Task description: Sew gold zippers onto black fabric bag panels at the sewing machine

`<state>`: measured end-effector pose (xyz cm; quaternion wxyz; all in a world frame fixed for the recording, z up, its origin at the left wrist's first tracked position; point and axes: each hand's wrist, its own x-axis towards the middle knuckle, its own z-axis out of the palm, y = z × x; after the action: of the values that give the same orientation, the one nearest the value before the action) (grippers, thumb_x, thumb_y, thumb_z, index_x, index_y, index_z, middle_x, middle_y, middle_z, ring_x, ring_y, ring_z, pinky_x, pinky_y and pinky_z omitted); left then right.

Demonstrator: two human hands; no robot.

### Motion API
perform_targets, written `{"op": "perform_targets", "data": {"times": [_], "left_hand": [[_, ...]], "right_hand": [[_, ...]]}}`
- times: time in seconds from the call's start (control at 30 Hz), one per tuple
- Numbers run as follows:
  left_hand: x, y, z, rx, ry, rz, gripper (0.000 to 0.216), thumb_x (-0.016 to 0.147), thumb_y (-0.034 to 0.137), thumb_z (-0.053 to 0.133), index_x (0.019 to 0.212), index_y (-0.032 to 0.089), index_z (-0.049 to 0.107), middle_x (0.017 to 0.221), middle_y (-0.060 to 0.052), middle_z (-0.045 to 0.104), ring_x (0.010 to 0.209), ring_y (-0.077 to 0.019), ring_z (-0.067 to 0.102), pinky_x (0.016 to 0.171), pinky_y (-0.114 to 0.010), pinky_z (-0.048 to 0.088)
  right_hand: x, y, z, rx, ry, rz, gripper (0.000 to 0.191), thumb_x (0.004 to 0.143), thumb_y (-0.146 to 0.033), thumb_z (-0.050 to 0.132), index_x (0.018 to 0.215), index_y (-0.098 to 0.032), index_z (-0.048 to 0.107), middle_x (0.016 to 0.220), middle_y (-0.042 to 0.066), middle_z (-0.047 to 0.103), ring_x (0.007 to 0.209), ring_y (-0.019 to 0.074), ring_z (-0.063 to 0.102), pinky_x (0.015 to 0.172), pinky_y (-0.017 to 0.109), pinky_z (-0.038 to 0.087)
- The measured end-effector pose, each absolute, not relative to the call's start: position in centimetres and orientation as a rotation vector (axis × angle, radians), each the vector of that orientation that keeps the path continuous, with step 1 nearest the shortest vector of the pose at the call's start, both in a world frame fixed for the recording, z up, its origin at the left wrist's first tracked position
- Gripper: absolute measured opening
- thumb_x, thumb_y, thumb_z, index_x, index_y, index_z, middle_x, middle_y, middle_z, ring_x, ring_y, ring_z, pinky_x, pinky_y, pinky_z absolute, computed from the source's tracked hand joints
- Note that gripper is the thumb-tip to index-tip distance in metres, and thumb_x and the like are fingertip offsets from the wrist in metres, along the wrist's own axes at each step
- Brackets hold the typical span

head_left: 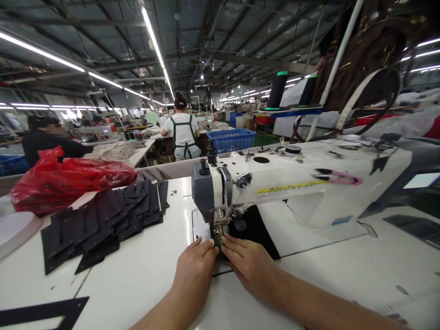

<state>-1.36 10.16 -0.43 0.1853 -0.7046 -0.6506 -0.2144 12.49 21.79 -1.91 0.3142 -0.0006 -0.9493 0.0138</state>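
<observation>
dial: centred on the needle area (219,222), twelve o'clock facing away from the person.
sewing machine (309,197): white and grey; head at the centre, arm toward three o'clock.
black piece (259,231): flat on the white counter (117,286), beneath the machine arm, from the centre toward three o'clock; partly covered by a hand.
gold-toothed strip (220,232): at the centre, between the two hands' fingertips; zipper-like.
left hand (195,266): seven o'clock; fingers together, laid down beside the strip; pinch underneath, cannot tell.
right hand (250,266): five o'clock; fingers together, extended over the black piece; grip underneath likewise cannot tell.
dark panels (103,220): slotted, overlapping heap, nine o'clock.
black frame piece (68,309): eight o'clock, cut off by the view.
pink-handled snips (338,177): on the machine arm, two o'clock.
red bag (72,181): ten o'clock, beyond the panels.
hazard, fingers: tips sit near the needle area; a forward slip could bring injury.
hazard, strip: uneven pressure could skew it, and needle meeting teeth could break.
hazard, cloth: drag beneath the right hand could pucker it.
hazard, snips: vibration could shake them loose.
</observation>
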Motion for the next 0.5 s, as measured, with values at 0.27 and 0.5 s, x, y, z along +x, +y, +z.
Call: {"op": "perform_targets", "data": {"times": [0.27, 0.5], "left_hand": [[-1.34, 10.64, 0.10, -2.071, -1.633, -0.464, 0.030, 0.088, 0.005, 0.032, 0.088, 0.010, 0.061, 0.093, -0.013, 0.068, 0.084, -0.0202, 0.066, 0.081, -0.038, 0.054], [-1.18, 10.76, 0.32, -2.062, -1.639, -0.500, 0.031, 0.090, 0.007, 0.031, 0.086, 0.011, 0.062, 0.091, -0.011, 0.069, 0.083, -0.0192, 0.066, 0.082, -0.037, 0.054]], "right_hand": [[12.70, 22.34, -1.58, 0.068, -2.504, -0.032, 0.027, 0.083, -0.006, 0.042, 0.099, -0.004, 0.064, 0.107, 0.016, 0.064, 0.101, 0.0237, 0.060, 0.087, 0.034, 0.051], [12.69, 22.57, -1.41, 0.072, -2.510, -0.012, 0.028, 0.085, -0.007, 0.040, 0.098, -0.004, 0.064, 0.106, 0.015, 0.065, 0.100, 0.0239, 0.060, 0.087, 0.034, 0.051]]}}
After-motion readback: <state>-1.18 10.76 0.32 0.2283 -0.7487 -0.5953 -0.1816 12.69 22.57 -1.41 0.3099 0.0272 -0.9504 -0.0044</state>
